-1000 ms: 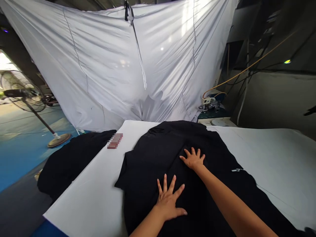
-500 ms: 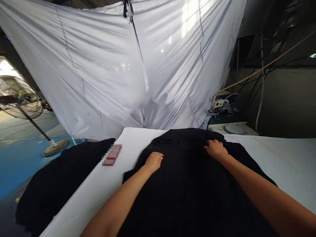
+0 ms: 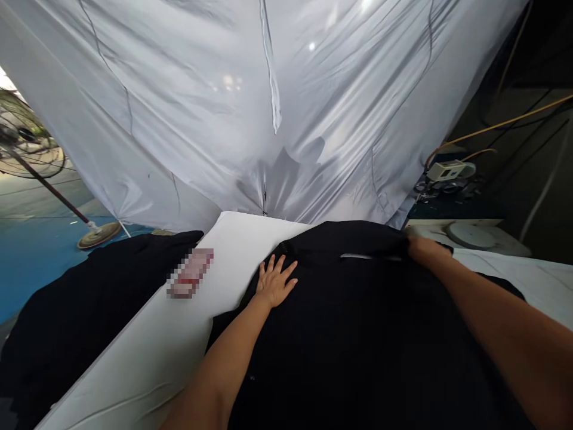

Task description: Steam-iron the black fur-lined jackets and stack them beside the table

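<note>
A large black cloth (image 3: 358, 334), with a garment-like outline, is spread over a white padded table (image 3: 237, 230). My left hand (image 3: 275, 283) lies flat on its left part, fingers spread. At the upper right edge of the cloth, my right hand (image 3: 427, 252) is slightly blurred, and its fingers are hidden in the fabric. The upper edge looks raised beside this hand, and a thin white strip (image 3: 356, 257) shows below it.
Another heap of black cloth (image 3: 89, 298) hangs at the table's left side, near a pixelated reddish item (image 3: 192, 275). A white sheet (image 3: 201, 119) hangs behind. A stand fan (image 3: 49, 188) is at left; a small beige device (image 3: 447, 172) with cables is at right.
My left hand has flattened and spread its fingers. My right hand has moved to the cloth's upper right edge and lifted it, showing a white strip. The view has tilted down.
</note>
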### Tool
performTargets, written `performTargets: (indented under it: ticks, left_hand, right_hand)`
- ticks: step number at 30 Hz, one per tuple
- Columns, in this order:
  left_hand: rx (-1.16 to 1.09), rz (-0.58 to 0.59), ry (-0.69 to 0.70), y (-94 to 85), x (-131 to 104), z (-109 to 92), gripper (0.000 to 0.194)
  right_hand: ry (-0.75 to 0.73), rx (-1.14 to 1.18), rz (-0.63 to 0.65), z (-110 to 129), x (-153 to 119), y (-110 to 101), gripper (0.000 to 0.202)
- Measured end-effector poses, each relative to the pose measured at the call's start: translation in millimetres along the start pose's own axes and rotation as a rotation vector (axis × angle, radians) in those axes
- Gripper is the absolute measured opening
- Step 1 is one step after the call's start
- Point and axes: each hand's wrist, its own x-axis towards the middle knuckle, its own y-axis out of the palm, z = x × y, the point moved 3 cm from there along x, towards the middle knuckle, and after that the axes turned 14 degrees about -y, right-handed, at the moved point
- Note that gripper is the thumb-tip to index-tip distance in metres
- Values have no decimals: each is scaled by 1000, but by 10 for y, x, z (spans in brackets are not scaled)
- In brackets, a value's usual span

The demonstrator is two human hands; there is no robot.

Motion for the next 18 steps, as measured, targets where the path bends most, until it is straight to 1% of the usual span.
performTargets:
  ticks: [2, 3, 4, 5, 6, 7, 8, 9, 10, 12, 14, 15, 16, 17, 18]
  left_hand:
    - [7, 24, -19, -40, 7, -5, 52]
    - [10, 33, -25, -57, 4, -12, 52]
    - [11, 38, -30, -72, -1, -21, 52]
    - [11, 35, -36, -83, -7, -29, 52]
    - [9, 24, -42, -92, -12, -37, 52]
    - [8, 9, -48, -98, -17, -43, 51]
    - [7, -7, -54, -103, -23, -47, 51]
    - [8, -18, -58, -107, -31, -48, 50]
    - [9, -18, -58, -113, -40, -44, 49]
    - [3, 16, -54, -142, -54, -20, 48]
    - [-30, 75, -65, -215, -50, 27, 43]
    - [-63, 96, -103, -276, -38, 58, 37]
    - [-68, 97, -116, -353, -26, 71, 33]
    - [-67, 81, -133, -445, -18, 70, 34]
    - [-78, 27, -151, -553, -21, 45, 35]
  right_hand:
    - [61, -44, 64, 145, -16, -475, 33]
    - [37, -83, 57, 237, -67, -760, 37]
    - [16, -146, -11, 323, -155, -1062, 37]
    - [-65, -191, -35, 414, -278, -1327, 39]
    - [-129, -238, -32, 485, -442, -1548, 42]
    - [-162, -283, -9, 533, -643, -1716, 45]
    - [-177, -316, 42, 564, -875, -1825, 48]
    - [-169, -340, 102, 583, -1135, -1884, 50]
    - [-154, -348, 166, 599, -1415, -1898, 51]
    - [-128, -308, 289, 643, -2002, -1828, 49]
    - [-124, -179, 415, 710, -2565, -1675, 46]
    - [-115, -78, 484, 745, -2820, -1578, 43]
    - [-92, 39, 541, 775, -3049, -1476, 39]
    - [-53, 155, 574, 797, -3247, -1372, 36]
    - [-12, 242, 565, 811, -3410, -1270, 36]
